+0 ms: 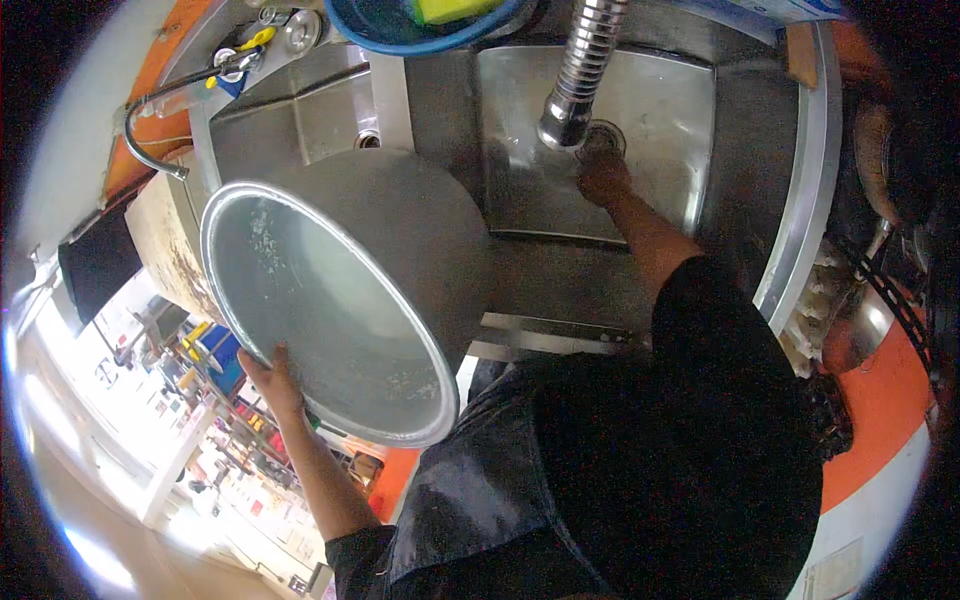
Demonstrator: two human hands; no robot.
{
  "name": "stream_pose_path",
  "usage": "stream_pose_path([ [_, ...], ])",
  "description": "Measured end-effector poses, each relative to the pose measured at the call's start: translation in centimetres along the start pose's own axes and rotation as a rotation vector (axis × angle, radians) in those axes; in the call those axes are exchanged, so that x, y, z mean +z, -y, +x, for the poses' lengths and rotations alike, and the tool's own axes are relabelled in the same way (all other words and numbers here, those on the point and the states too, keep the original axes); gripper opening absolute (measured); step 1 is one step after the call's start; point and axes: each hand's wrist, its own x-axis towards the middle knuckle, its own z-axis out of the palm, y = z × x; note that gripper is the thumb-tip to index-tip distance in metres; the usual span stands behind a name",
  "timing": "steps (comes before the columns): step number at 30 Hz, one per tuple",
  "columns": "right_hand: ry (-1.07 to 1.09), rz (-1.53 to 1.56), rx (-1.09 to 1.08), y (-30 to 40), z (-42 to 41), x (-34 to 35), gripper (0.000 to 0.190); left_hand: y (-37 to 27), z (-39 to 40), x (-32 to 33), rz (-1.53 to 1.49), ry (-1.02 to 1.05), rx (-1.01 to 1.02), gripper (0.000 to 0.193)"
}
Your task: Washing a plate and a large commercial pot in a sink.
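A large metal pot, its inside facing up and toward me, leans tilted over the left part of the steel sinks. My left hand grips its rim at the lower left, thumb over the edge. Pale residue marks the pot's inner wall. My right hand reaches down into the right sink basin, at the drain; its fingers are hard to make out there. Just above and left of that hand hangs the end of a ribbed metal hose.
A blue plastic basin with a yellow-green item inside stands at the sinks' back edge. A curved faucet juts in at the left, near cans. The left basin lies behind the pot. The raised steel rim bounds the right side.
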Motion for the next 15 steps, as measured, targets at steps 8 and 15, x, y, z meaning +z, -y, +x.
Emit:
stream_pose_path([
  [8,0.034,0.015,0.069,-1.1,-0.4,1.6,0.043,0.2,0.1,-0.3,0.03,0.047,0.044,0.051],
  [15,-0.204,-0.166,-0.024,-1.6,-0.5,4.0,0.053,0.0,0.0,-0.3,0.062,0.037,-0.017,0.053],
])
